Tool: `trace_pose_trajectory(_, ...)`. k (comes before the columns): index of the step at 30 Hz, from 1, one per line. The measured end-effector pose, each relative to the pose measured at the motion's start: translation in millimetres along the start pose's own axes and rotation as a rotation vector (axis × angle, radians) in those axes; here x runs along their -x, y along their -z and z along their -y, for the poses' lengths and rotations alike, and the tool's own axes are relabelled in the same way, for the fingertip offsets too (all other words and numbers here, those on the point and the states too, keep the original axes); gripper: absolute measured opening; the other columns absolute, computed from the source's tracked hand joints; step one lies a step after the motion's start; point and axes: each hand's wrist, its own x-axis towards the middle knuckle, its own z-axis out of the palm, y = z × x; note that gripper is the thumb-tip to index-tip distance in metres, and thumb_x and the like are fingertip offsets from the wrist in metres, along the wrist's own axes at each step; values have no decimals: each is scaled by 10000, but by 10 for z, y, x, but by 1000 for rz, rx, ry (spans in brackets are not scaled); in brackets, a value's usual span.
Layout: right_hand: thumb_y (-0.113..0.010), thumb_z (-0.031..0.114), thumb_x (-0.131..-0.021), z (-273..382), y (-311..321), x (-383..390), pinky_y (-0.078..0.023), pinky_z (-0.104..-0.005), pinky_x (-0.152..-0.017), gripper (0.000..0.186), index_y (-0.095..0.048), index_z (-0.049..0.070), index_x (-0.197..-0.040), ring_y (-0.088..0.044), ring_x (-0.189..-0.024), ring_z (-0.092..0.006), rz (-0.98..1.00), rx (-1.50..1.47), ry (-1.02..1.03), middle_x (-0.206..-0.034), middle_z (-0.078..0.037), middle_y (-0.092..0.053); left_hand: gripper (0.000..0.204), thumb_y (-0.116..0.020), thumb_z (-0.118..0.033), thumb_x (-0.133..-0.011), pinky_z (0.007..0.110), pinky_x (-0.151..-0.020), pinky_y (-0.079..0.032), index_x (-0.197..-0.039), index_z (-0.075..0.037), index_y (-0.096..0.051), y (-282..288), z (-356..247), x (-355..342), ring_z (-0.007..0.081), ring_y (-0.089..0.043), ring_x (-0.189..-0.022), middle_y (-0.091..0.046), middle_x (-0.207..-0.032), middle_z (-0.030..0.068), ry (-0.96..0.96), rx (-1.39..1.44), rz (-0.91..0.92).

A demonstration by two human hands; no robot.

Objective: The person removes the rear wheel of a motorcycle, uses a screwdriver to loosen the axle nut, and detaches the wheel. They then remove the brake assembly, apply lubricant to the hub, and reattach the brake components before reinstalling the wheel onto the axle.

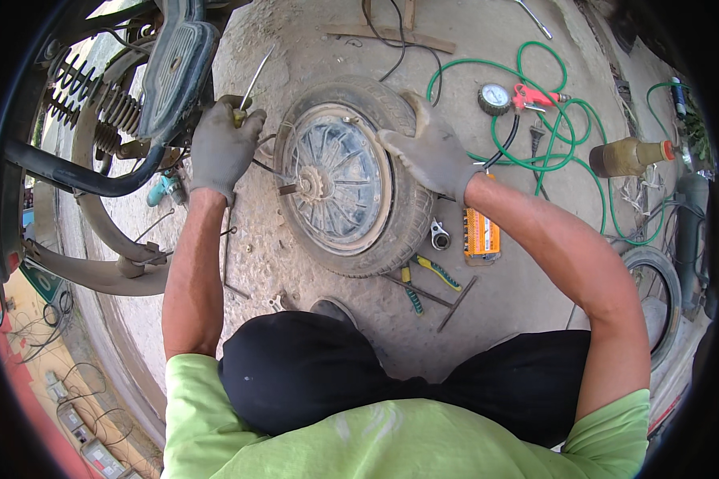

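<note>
- The tyred wheel (347, 182) sits on the ground between the two hands, tilted, its ribbed hub face turned up and to the left.
- The axle (288, 190) juts from the hub toward the left, pointing below the left hand.
- The right hand (433, 152), gloved, is nearer: it touches the tyre's right side, thumb by the rim; how firmly it presses, I cannot tell.
- The left hand (222, 150), gloved too, is closed around a screwdriver (256, 78), shaft slanting up and away, tip off the wheel.
- Dusty concrete ground (495, 307) carries pliers (437, 273), a ratchet wrench (439, 236) and an orange case (481, 233) just beside the tyre.
- Farther out: a pressure gauge (494, 99) and brown bottle (625, 157) right, a vehicle frame (96, 182) left.
</note>
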Motion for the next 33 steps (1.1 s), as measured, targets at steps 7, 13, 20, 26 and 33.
trace_pose_trajectory(7, -752, 462, -1005, -32, 45, 17, -414, -439, -1262, 925, -384, -102, -1641, -553, -1501, -419, 6, -20, 0, -1600, -335, -546, 609, -686, 41, -1018, 251, -840, -544, -1608, 3, -542, 807, -305, 931, 70, -606, -962, -669, -1181, 46, 91, 387, 529)
trace_pose_trajectory(13, -743, 432, -998, 5, 76, 18, -455, -449, -1230, 904, -387, -102, -1635, -592, -1457, -434, 35, 10, -22, -1571, -348, -568, 516, -733, 8, -920, 408, -966, -578, -1433, -30, -689, 1136, -532, 1079, 332, -726, -1070, -712, -1264, 175, -109, -28, 672)
trace_pose_trajectory(20, -744, 495, -919, -1, 29, 16, -527, -458, -1109, 892, -481, -39, -1584, -694, -1308, -409, -30, -8, -51, -1371, -307, -711, 445, -699, -34, -965, 442, -912, -599, -1410, -25, -700, 1182, -671, 955, 393, -753, -1032, -733, -1198, 205, -283, -303, 685)
trace_pose_trajectory(26, -748, 467, -961, 149, 187, 56, -471, -453, -1204, 907, -426, -45, -1637, -608, -1435, -420, 94, -34, -131, -1492, -324, -644, 428, -687, -40, -989, 455, -883, -606, -1416, -13, -698, 1233, -711, 921, 398, -772, -1003, -744, -1206, 215, -339, -376, 690)
trace_pose_trajectory(33, -743, 470, -952, 47, 101, 18, -461, -451, -1212, 921, -418, -44, -1644, -605, -1433, -415, 49, -54, -119, -1502, -315, -638, 402, -683, -14, -980, 429, -858, -601, -1379, 11, -720, 1152, -733, 876, 380, -772, -965, -749, -1149, 222, -337, -293, 682)
